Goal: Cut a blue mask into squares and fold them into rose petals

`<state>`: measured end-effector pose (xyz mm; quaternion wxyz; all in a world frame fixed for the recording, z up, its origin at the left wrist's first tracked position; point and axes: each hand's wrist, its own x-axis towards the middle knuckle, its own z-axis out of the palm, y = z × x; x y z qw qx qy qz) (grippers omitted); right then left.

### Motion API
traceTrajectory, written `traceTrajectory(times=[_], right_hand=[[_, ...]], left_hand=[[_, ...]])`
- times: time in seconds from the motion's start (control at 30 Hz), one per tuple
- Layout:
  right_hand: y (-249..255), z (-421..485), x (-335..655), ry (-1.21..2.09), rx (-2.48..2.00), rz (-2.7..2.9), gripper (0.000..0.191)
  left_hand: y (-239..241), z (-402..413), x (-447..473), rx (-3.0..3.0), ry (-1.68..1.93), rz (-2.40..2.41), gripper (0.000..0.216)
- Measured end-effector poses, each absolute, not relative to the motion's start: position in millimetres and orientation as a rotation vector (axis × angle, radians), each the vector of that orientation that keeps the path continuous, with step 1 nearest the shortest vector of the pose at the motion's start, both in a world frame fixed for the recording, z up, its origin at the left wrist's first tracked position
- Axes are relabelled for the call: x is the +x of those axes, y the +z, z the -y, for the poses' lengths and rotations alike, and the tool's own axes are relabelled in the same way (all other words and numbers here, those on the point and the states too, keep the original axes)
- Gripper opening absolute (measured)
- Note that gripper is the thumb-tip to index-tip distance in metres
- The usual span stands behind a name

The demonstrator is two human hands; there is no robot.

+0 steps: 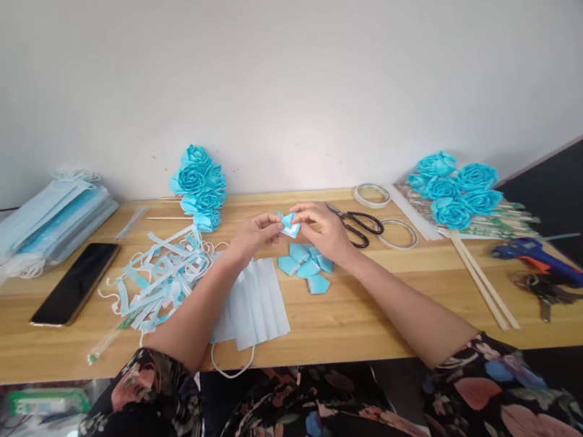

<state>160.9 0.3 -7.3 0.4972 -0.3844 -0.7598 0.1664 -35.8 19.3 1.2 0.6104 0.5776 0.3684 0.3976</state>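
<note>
Between my two hands is a small folded piece of blue-and-white mask fabric [290, 227]. My left hand [257, 237] pinches its left side, and my right hand [324, 228] pinches its right side. Just below them on the table lie several blue folded fabric petals [307, 267]. Under my left forearm are pleated face masks [257, 304], one with a white ear loop hanging over the table edge. A heap of cut mask strips and loops [163, 278] spreads to the left of that forearm. Black-handled scissors [361, 226] rest right of my right hand.
Blue fabric roses stand in a cluster [202, 184] by the wall, with another bunch [454, 187] at right. Rolls of tape [372, 196], wooden sticks [484, 281], a blue glue gun [541, 258] and keys [549, 293] lie rightward. A phone [75, 283] and stacked masks [45, 222] are left.
</note>
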Motion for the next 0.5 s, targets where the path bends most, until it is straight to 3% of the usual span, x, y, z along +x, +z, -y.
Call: traceTrajectory(times=[0.23,0.5], right_hand=[[-13.0,-2.7,160.0,0.937,-1.041,1.667,0.038],[-11.3,2.0,151.8,0.833,-1.081,1.730,0.042]], left_hand=[[-0.5,-22.0,-34.7,1.302,1.044,-0.904,0.038],[3.6,-16.1,-31.2,1.460,0.993,-0.907,0.042]])
